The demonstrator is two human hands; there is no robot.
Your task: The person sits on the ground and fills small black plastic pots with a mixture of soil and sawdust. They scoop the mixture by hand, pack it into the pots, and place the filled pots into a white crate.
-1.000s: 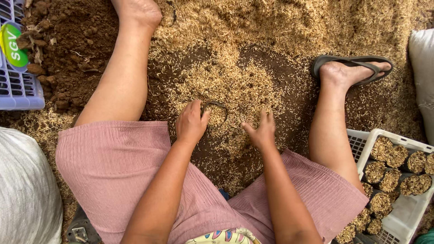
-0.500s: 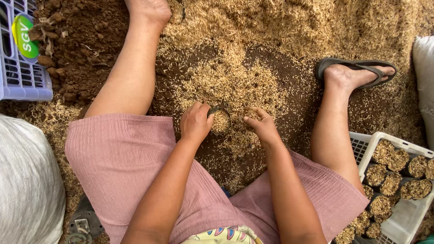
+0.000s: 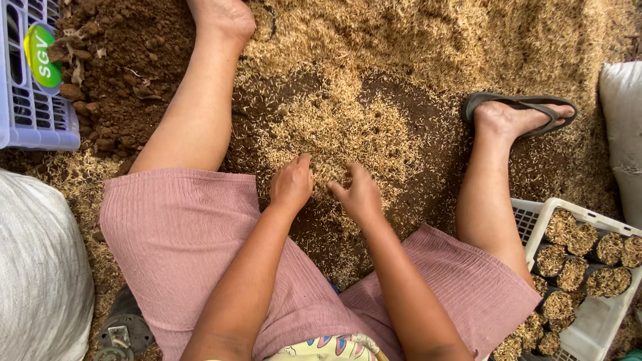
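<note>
Resting side by side on a mound of rice husks (image 3: pixel 334 127) spread over dark soil, left hand (image 3: pixel 292 184) loosely cupped, right hand (image 3: pixel 361 195) curled, both gathering husks, white crate (image 3: pixel 588 334) of filled seedling pots at right, blue crate (image 3: pixel 30 113) upper left.

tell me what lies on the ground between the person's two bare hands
In the head view, a loose heap of pale straw-coloured husks over dark brown soil fills the narrow gap between the left hand and the right hand.

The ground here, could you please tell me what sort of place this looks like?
Probably a plant nursery potting spot: loose dark soil mixed with pale husks, and a white crate of small filled seedling pots beside the seated person.
</note>
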